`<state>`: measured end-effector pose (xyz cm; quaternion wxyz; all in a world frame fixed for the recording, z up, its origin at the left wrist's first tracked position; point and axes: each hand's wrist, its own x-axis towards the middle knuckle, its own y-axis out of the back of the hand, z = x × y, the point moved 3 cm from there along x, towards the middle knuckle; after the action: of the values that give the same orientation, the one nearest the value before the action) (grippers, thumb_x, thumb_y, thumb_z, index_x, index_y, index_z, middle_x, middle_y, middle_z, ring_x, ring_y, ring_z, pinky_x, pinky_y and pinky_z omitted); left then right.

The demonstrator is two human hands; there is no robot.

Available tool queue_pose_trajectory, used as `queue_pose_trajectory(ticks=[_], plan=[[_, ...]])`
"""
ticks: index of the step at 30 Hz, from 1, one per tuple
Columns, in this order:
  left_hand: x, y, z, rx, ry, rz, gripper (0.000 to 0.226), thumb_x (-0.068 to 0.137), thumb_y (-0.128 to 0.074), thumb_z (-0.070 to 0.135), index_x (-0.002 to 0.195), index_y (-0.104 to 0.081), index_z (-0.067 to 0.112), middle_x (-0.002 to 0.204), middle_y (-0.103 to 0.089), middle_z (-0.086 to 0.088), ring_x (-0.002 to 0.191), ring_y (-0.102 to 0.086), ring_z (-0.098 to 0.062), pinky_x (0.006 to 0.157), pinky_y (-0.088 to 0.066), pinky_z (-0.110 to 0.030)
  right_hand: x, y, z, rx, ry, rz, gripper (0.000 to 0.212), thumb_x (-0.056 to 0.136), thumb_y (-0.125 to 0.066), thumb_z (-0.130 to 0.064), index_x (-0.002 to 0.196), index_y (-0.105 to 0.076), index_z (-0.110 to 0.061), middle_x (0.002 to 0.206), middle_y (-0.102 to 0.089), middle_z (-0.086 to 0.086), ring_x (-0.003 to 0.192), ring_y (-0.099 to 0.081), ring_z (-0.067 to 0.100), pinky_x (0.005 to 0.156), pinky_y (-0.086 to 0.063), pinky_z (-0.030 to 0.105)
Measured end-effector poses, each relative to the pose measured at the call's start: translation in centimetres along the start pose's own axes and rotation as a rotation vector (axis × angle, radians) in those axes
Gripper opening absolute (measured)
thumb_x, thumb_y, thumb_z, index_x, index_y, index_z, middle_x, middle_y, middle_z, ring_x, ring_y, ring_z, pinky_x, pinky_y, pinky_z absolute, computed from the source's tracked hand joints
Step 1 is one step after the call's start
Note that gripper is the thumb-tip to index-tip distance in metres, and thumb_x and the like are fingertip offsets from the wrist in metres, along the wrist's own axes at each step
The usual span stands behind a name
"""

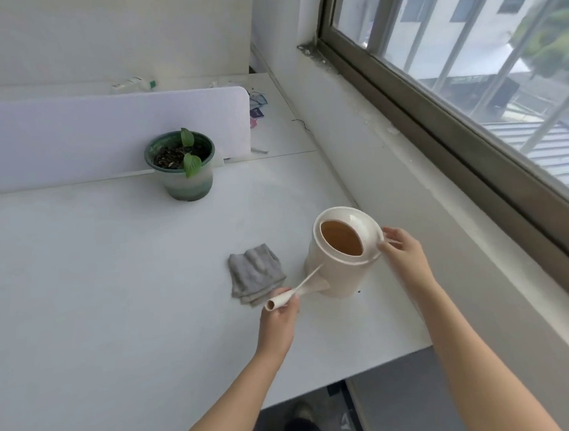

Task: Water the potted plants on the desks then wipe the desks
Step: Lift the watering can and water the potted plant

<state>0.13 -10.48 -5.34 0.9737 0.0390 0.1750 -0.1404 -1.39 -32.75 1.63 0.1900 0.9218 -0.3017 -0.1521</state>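
A cream watering can [339, 272] stands on the white desk [110, 282] near its right edge, with brownish water inside. My left hand [280, 315] grips the tip of its long spout. My right hand [401, 249] holds the handle at the can's right side. A folded grey cloth [255, 274] lies on the desk just left of the can. A small green plant in a green and white pot [182, 167] stands farther back, against the partition.
A white partition [97, 135] divides this desk from a second desk behind, where a plastic bottle [134, 84] and small coloured items [257, 109] lie. A window sill and window [441, 133] run along the right. The desk's front edge is near my arms.
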Motion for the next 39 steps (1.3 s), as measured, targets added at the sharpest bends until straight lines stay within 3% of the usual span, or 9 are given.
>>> queue_pose_trajectory(ticks=[5,11,15,18,21,27,32,36,39], plan=[[1.5,0.2,0.4,-0.192,0.024,0.289,0.019,0.091,-0.054,0.015,0.073,-0.058,0.021,0.076,-0.055,-0.003,0.078,-0.051,-0.019,0.073,-0.042,-0.034,2.5,-0.4,0.5,0.051,0.026,-0.113,0.047,0.088,-0.053,-0.009,0.133,-0.043,-0.014,0.133,-0.049,0.003,0.128,-0.042,0.020,0.105,-0.032,0.032],[4.6,0.3,1.4,-0.371,0.039,0.462,0.012,0.092,-0.054,0.018,0.085,-0.061,0.025,0.083,-0.060,0.003,0.080,-0.058,-0.014,0.078,-0.047,-0.033,5.3,-0.9,1.3,0.094,0.065,-0.210,0.049,0.090,-0.053,-0.018,0.137,-0.038,-0.017,0.137,-0.043,-0.001,0.123,-0.040,0.010,0.102,-0.029,0.025],[6.8,0.4,1.4,-0.455,0.067,0.529,0.009,0.092,-0.054,0.022,0.093,-0.063,0.020,0.087,-0.062,0.000,0.082,-0.060,-0.015,0.072,-0.048,-0.026,6.6,-1.6,1.6,0.106,0.070,-0.322,0.026,0.082,-0.054,-0.040,0.107,-0.058,-0.031,0.116,-0.058,-0.001,0.104,-0.055,0.013,0.081,-0.042,0.021],[8.0,0.2,1.8,-0.490,0.065,0.568,0.017,0.093,-0.052,0.023,0.102,-0.063,0.015,0.093,-0.065,-0.003,0.088,-0.062,-0.016,0.071,-0.048,-0.025,7.1,-1.8,2.4,0.063,0.087,-0.316,0.031,0.067,-0.053,-0.058,0.090,-0.057,-0.037,0.108,-0.061,-0.001,0.102,-0.059,0.015,0.086,-0.047,0.029],[8.7,-0.3,2.3,-0.524,0.062,0.551,0.015,0.096,-0.046,0.023,0.096,-0.061,0.021,0.099,-0.067,-0.008,0.094,-0.063,-0.019,0.073,-0.046,-0.024,7.2,-1.9,2.8,0.056,0.056,-0.341,0.039,0.058,-0.051,-0.063,0.082,-0.056,-0.033,0.094,-0.063,-0.004,0.091,-0.062,0.016,0.083,-0.048,0.032],[9.8,-0.2,2.4,-0.582,0.083,0.516,0.018,0.097,-0.045,0.022,0.110,-0.054,0.014,0.116,-0.062,-0.017,0.106,-0.061,-0.026,0.073,-0.047,-0.023,6.8,-1.9,2.5,-0.015,-0.004,-0.354,0.053,0.055,-0.051,-0.063,0.076,-0.049,-0.014,0.074,-0.051,-0.005,0.070,-0.051,0.012,0.064,-0.039,0.026],[10.1,0.1,2.7,-0.610,0.062,0.453,0.035,0.097,-0.045,0.018,0.130,-0.049,0.007,0.111,-0.059,-0.010,0.104,-0.058,-0.022,0.094,-0.044,-0.032,5.5,-2.0,1.8,-0.041,-0.032,-0.341,0.046,0.061,-0.053,-0.056,0.069,-0.044,-0.011,0.067,-0.043,-0.004,0.061,-0.043,0.010,0.056,-0.033,0.021],[9.4,1.1,3.9,-0.626,0.008,0.333,0.038,0.096,-0.046,0.020,0.134,-0.045,0.017,0.113,-0.060,-0.006,0.102,-0.060,-0.020,0.087,-0.045,-0.026,2.8,-2.1,-0.3,0.011,0.005,-0.215,0.040,0.066,-0.054,-0.046,0.058,-0.033,-0.013,0.059,-0.030,-0.004,0.052,-0.028,0.010,0.040,-0.028,0.012],[8.6,3.1,5.7,-0.606,-0.054,0.232,0.037,0.096,-0.045,0.021,0.133,-0.046,0.018,0.110,-0.060,-0.005,0.096,-0.061,-0.020,0.077,-0.048,-0.023,0.6,-2.0,-2.5,0.025,0.003,-0.146,0.044,0.081,-0.063,-0.037,0.055,-0.036,-0.014,0.059,-0.030,-0.004,0.052,-0.029,0.010,0.041,-0.030,0.011]])
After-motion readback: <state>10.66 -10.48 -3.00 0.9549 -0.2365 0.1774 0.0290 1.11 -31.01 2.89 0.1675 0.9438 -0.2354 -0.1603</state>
